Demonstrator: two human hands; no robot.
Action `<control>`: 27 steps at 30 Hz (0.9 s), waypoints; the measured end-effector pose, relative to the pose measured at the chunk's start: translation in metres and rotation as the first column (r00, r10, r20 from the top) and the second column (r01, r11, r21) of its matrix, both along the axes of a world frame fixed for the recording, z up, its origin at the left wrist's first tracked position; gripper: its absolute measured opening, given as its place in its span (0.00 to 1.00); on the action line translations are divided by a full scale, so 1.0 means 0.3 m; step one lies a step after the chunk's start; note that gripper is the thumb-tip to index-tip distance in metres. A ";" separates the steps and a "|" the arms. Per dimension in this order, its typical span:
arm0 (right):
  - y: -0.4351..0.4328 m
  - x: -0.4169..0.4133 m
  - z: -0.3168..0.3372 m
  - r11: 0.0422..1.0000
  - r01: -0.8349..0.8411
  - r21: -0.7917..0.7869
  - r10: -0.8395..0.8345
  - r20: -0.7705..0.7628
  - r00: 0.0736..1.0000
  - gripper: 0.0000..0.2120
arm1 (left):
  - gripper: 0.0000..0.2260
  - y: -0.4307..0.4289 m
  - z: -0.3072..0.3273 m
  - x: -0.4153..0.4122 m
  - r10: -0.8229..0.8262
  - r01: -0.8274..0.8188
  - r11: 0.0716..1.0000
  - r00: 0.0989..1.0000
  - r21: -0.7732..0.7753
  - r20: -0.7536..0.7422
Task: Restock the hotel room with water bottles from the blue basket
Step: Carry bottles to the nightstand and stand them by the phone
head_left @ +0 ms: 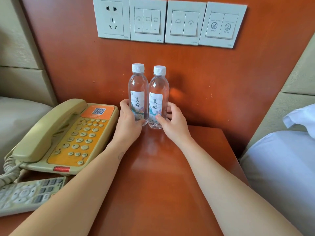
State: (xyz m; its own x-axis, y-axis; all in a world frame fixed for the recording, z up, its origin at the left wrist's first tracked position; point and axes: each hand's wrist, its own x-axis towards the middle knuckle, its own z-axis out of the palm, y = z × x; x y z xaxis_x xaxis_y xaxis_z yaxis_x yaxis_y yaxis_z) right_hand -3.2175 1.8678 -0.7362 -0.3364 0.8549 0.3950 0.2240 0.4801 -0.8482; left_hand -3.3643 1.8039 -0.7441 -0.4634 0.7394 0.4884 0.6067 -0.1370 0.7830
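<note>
Two clear water bottles with white caps and printed labels stand upright side by side at the back of the wooden nightstand (162,167), against the wall panel. My left hand (128,121) wraps around the lower part of the left bottle (137,86). My right hand (173,122) holds the base of the right bottle (158,89), thumb on its front. The two bottles touch each other. The blue basket is not in view.
A beige and orange telephone (68,133) fills the nightstand's left side, with a grey remote control (29,195) in front of it. A socket and switch plates (168,23) are on the wall above. White bedding (281,167) lies to the right, a pillow to the left.
</note>
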 end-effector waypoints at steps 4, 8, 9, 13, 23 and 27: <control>0.003 -0.008 0.001 0.997 0.062 -0.037 -0.063 -0.023 0.998 0.23 | 0.29 0.014 0.000 -0.006 -0.001 0.001 1.000 1.000 -0.006 -0.019; 0.002 -0.018 0.003 0.993 0.115 -0.041 -0.116 -0.027 0.993 0.19 | 0.28 0.022 0.003 -0.006 0.010 -0.010 1.000 0.998 -0.015 -0.058; 0.002 -0.019 0.005 0.992 0.118 -0.040 -0.119 -0.025 0.993 0.19 | 0.28 0.023 0.004 -0.005 0.010 -0.011 1.000 0.998 -0.014 -0.062; 0.002 -0.022 0.008 0.992 0.124 0.001 -0.124 0.013 0.992 0.20 | 0.28 0.026 0.011 0.001 0.017 -0.019 0.999 0.997 -0.027 -0.069; -0.011 -0.019 0.005 0.984 0.177 0.007 -0.176 0.169 0.970 0.34 | 0.30 0.015 0.012 0.015 0.034 -0.038 0.998 0.997 -0.058 -0.070; -0.012 -0.015 0.002 0.986 0.167 -0.008 -0.163 0.168 0.972 0.27 | 0.32 0.009 0.009 0.012 0.066 -0.075 0.991 0.994 -0.107 -0.089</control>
State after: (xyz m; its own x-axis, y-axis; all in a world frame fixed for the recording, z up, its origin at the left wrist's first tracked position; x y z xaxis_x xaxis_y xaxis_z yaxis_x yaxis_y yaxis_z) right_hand -3.2220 1.8641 -0.7357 -0.2494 0.9119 0.3259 0.4377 0.4064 -0.8021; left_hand -3.3607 1.8067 -0.7414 -0.4767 0.7577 0.4458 0.6769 -0.0072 0.7361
